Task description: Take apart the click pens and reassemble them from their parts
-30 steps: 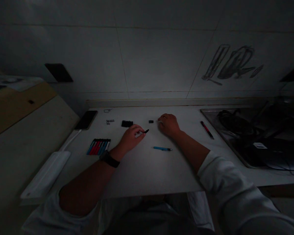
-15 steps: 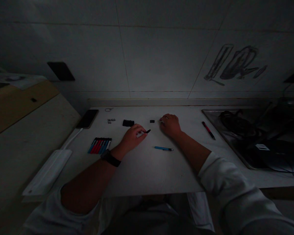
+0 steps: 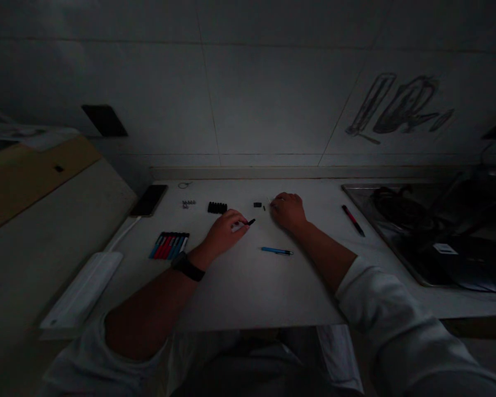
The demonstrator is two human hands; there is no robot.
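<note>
My left hand (image 3: 227, 230) pinches a small black pen part (image 3: 251, 222) between thumb and fingertips, just over the white tabletop (image 3: 248, 292). My right hand (image 3: 288, 210) rests on the table with its fingers curled; a thin pale sliver shows at the fingertips, too small and dim to name. Left of those fingertips lie a tiny dark piece (image 3: 264, 208) and a small dark block (image 3: 257, 204). Several black pen parts (image 3: 217, 208) stand in a row beyond my left hand. A blue click pen (image 3: 276, 251) lies between my forearms.
Red, blue and white pen barrels (image 3: 169, 246) lie side by side at left, with small metal parts (image 3: 188, 203) and a wire ring (image 3: 184, 185) behind. A phone (image 3: 149, 200), a white power strip (image 3: 82, 289), a red-and-black pen (image 3: 353, 220) and a cluttered metal tray (image 3: 380, 251) flank the area.
A tiny dark piece now shows on the table beside my right fingertips. My left hand keeps its hold on the black pen part, and both hands have hardly moved.
</note>
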